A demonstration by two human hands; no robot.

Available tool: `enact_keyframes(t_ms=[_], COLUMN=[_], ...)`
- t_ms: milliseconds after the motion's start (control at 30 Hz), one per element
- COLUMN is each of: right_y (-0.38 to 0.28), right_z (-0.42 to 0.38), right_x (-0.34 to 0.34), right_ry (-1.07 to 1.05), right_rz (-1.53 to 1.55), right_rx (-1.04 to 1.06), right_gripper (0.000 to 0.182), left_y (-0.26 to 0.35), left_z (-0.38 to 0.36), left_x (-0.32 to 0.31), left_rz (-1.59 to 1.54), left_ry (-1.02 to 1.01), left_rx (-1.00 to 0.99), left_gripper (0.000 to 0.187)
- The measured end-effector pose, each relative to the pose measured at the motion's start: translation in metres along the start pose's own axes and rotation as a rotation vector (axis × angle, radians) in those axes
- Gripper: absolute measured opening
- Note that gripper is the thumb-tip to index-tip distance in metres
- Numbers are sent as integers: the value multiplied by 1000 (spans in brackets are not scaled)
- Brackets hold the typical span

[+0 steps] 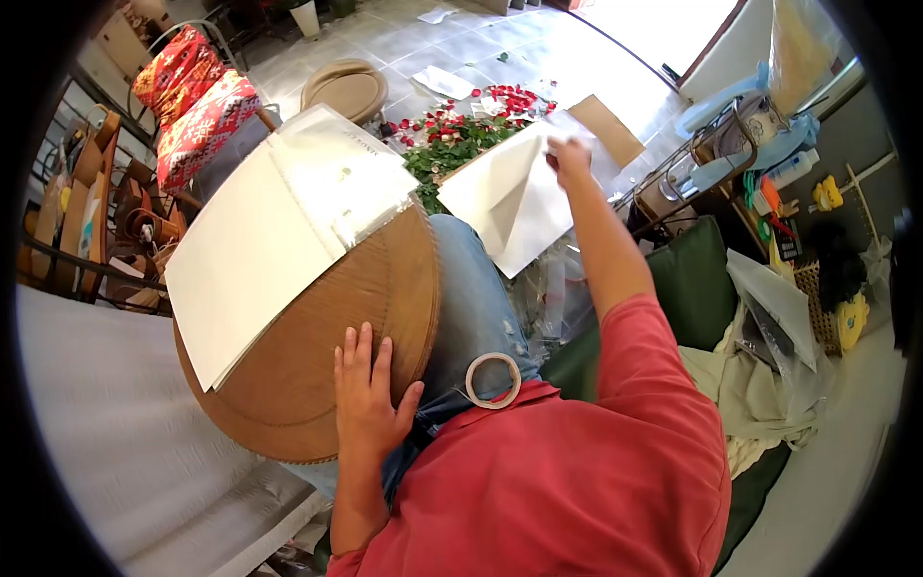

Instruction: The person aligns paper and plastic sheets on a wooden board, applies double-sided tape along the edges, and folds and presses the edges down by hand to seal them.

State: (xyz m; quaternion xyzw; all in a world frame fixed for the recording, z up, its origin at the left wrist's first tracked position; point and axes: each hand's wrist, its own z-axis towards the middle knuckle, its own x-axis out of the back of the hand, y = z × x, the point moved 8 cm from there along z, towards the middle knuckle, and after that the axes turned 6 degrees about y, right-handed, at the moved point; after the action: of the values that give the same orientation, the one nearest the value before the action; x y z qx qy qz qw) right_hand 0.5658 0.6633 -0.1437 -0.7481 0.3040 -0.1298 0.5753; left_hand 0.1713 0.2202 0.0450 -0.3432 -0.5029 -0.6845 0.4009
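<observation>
On a round brown leather-like stool top (pixel 317 365), my left hand (pixel 370 389) lies flat with its fingers spread and nothing in it. A stack of large white sheets (pixel 250 260) covers the upper left of that top, with clear plastic sleeves (pixel 336 173) over its far end. My right hand (pixel 569 159) is stretched forward, its fingers closed on the upper edge of a white sheet (pixel 514 197), which bends and hangs beyond my knee. Behind that sheet shows a piece of brown cardboard (pixel 606 133). A roll of tape (pixel 493 381) rests on my lap.
Green leaves (pixel 452 149) and red petals (pixel 519 99) lie on the tiled floor. A round tan stool (pixel 344 88) stands ahead, a chair with red patterned cloth (pixel 207 120) at left. At right are a cluttered rack (pixel 740 144) and a green cushion (pixel 687 284).
</observation>
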Motion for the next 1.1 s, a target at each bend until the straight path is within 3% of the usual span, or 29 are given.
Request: enact_keyframes(t_ms=[33, 133, 233, 333, 467, 533, 767, 833, 1100], right_y=[-32, -143, -196, -170, -65, -3, 104, 120, 155], right_z=[10, -41, -91, -88, -30, 9, 23, 17, 12], right_x=[-23, -66, -62, -37, 16, 46, 93, 105, 125], right_ry=[-121, -354, -477, -332, -98, 35, 205, 351, 480], right_rz=[6, 141, 309, 317, 171, 83, -106, -162, -244], right_rx=[101, 289, 412, 328, 174, 110, -32, -64, -152], right_gripper=[78, 72, 68, 60, 22, 15, 21, 32, 41], left_y=[-1, -2, -4, -4, -1, -1, -3, -2, -4], left_z=[0, 1, -1, -1, 1, 1, 2, 2, 3], left_x=[0, 1, 2, 2, 3, 3, 2, 1, -2], left_rz=[8, 9, -9, -21, 0, 1, 7, 14, 32], left_ry=[4, 16, 41, 52, 24, 27, 37, 28, -11], left_rx=[0, 7, 23, 27, 4, 1, 13, 20, 36], left_gripper=[68, 69, 69, 69, 66, 66, 66, 67, 70])
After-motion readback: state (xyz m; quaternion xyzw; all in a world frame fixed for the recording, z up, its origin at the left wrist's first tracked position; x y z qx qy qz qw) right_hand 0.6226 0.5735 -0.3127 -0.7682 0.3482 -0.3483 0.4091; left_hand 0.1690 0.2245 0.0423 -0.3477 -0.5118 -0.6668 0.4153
